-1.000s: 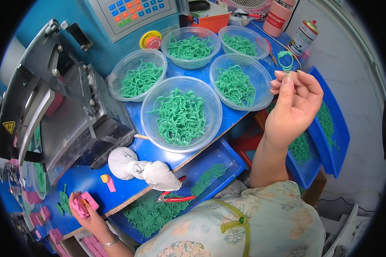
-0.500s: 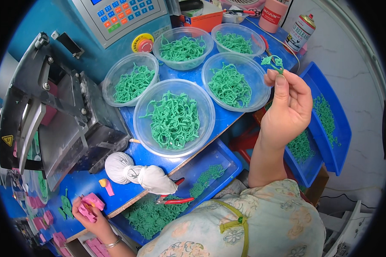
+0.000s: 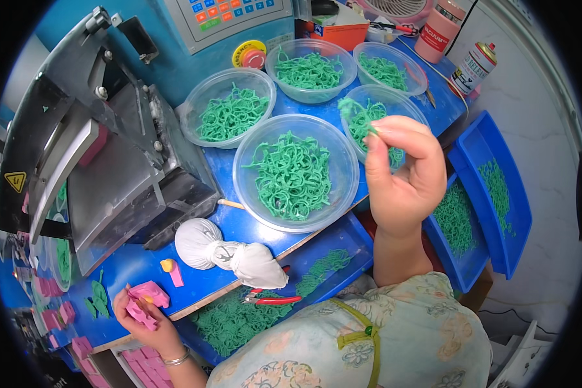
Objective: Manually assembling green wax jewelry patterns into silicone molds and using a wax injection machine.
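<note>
My right hand point(image 3: 410, 178) is raised over the right-hand clear plastic bowl point(image 3: 423, 116), thumb and fingertips pinching a small curly green plastic piece point(image 3: 355, 111). The piece is blurred and overlaps the similar green pieces in that bowl. In front stands another round clear bowl point(image 3: 350, 174), part filled with a tangle of green pieces point(image 3: 294, 178). My left hand point(image 3: 155, 333) is closed around pink blocks point(image 3: 150, 296) with a yellowish spot on them, low over the table's front edge. Beside it lie flat green pieces point(image 3: 99, 299) and a small pink-and-yellow piece point(image 3: 174, 271).
A dark metal machine point(image 3: 136, 187) stands at left. More clear bowls of green pieces point(image 3: 236, 113) line the back. A white cloth bundle point(image 3: 229, 252) lies at the table edge, near red-handled cutters point(image 3: 271, 299) on a blue tray point(image 3: 362, 239). Blue bins point(image 3: 514, 252) are at right.
My right hand has moved left with the green piece, from beside the right-hand bowl to over it. My left hand keeps its hold on the pink blocks. The whole view has shifted slightly.
</note>
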`<state>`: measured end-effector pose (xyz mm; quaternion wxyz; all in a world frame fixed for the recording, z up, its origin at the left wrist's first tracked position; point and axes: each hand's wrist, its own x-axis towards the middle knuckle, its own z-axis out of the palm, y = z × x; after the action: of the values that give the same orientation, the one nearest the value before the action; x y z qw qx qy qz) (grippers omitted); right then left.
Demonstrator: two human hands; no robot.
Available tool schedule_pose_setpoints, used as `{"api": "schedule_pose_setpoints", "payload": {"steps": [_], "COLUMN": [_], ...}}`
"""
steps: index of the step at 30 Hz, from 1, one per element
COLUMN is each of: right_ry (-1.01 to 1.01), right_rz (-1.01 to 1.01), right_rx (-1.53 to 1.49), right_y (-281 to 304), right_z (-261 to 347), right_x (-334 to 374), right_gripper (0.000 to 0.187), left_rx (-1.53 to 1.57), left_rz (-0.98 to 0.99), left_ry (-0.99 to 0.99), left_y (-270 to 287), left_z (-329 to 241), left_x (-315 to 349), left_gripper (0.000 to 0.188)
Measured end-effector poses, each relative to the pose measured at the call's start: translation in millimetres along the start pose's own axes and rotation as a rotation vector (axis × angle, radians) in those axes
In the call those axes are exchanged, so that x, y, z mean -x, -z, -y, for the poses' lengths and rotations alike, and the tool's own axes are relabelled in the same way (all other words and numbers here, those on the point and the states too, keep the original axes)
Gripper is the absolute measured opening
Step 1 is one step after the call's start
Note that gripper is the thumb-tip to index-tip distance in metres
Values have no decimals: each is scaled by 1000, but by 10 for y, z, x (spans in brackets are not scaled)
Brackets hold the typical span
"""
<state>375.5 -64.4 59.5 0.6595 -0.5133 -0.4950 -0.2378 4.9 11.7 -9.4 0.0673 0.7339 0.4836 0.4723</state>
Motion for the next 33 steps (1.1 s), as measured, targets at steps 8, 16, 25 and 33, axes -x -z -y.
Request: {"api": "schedule_pose_setpoints", "payload": {"steps": [8, 16, 25, 33], "right_ry": [36, 61, 387, 347], "right_rz": [126, 301, 680, 756], "right_rx": [60, 12, -693, -491], "right_y": [-74, -150, -799, -768], "right_z": [24, 300, 1193, 1311], "right_x": [10, 36, 787, 919], "right_gripper": [20, 20, 31, 48], "left_rx": [-63, -186, 773, 1803], "left_rz": [6, 22, 193, 93], "left_ry": [-83, -59, 116, 863], "left_y": [-10, 48, 63, 414], "left_z": [-37, -140, -742, -368], "left_x": [-25, -59, -34, -10], "left_gripper": [33, 30, 18, 17]}}
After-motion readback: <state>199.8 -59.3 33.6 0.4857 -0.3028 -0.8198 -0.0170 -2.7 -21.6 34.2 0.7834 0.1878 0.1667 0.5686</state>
